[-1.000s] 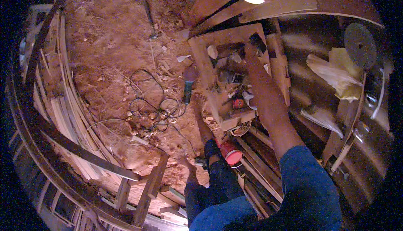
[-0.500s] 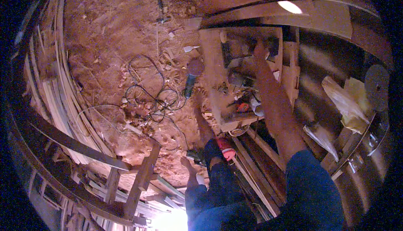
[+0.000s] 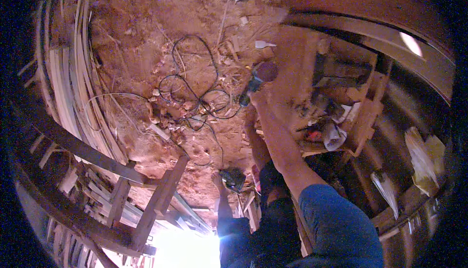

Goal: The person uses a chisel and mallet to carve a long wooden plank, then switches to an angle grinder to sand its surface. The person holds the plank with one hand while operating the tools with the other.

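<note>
My right arm, in a blue sleeve, reaches forward to an angle grinder point(image 3: 245, 98) with a dark body and a round reddish-brown disc. My right hand point(image 3: 255, 96) is closed around the grinder's body, just above the shavings-strewn ground. My left hand point(image 3: 217, 180) is low in the picture, beside a dark object point(image 3: 232, 179) whose kind I cannot make out. Its fingers are too small and dim to read. Right of the grinder stands an open wooden box frame point(image 3: 297, 80), with a white crumpled piece point(image 3: 334, 136) and a small red item point(image 3: 315, 135) inside.
A black cable point(image 3: 199, 97) lies looped on the ground among wood chips. Long wooden strips point(image 3: 73, 92) run along the left side, above a wooden frame point(image 3: 161, 190). A curved wooden panel point(image 3: 360, 22) spans the upper right. Pale wrapped sheets point(image 3: 419, 161) are at the right.
My right hand has moved left from inside the wooden box to the grinder and taken hold of it. The grinder has turned slightly. The whole view has shifted.
</note>
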The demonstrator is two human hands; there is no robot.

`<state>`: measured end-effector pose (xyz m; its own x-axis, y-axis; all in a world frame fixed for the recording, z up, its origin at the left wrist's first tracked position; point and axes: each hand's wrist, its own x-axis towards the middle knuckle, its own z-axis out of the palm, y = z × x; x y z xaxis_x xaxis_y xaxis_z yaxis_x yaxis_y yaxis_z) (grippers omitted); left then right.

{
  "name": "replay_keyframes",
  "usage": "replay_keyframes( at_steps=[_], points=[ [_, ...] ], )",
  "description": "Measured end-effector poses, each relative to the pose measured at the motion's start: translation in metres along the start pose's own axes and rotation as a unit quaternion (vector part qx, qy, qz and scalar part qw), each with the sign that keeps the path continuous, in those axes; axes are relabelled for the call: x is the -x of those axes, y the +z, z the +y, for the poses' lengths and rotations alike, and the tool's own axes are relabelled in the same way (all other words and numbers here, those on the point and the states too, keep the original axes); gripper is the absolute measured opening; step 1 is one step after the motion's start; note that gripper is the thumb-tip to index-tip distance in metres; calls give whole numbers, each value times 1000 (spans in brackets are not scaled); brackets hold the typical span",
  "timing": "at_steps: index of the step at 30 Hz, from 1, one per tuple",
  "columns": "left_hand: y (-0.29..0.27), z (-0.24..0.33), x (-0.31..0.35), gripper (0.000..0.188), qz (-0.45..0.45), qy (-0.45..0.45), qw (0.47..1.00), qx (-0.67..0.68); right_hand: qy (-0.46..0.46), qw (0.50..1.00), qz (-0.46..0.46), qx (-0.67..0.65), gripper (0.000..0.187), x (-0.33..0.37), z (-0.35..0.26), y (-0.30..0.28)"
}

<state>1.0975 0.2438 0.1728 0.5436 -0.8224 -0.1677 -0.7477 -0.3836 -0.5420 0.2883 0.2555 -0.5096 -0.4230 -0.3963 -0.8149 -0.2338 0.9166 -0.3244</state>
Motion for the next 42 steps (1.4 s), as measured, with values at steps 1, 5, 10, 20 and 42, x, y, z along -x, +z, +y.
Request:
replay_keyframes(
  at_steps=[1,5,10,20,42],
  points=[
    [2,2,-3,66,7,0,1000,6,10,1000,1,6,52,-15,10,13],
    [5,4,-18,69,26,-1,999,21,19,1000,14,-3,53,-59,45,51],
    [16,6,-20,74,50,-20,997,52,-3,998,16,-58,56,-68,57,60],
    [27,54,36,83,112,-118,978,129,-194,978,-12,71,67,185,-75,-76],
    [-229,210,367,75,-391,399,68,827,-313,304,-893,-107,63,807,-391,-177]
  ],
)
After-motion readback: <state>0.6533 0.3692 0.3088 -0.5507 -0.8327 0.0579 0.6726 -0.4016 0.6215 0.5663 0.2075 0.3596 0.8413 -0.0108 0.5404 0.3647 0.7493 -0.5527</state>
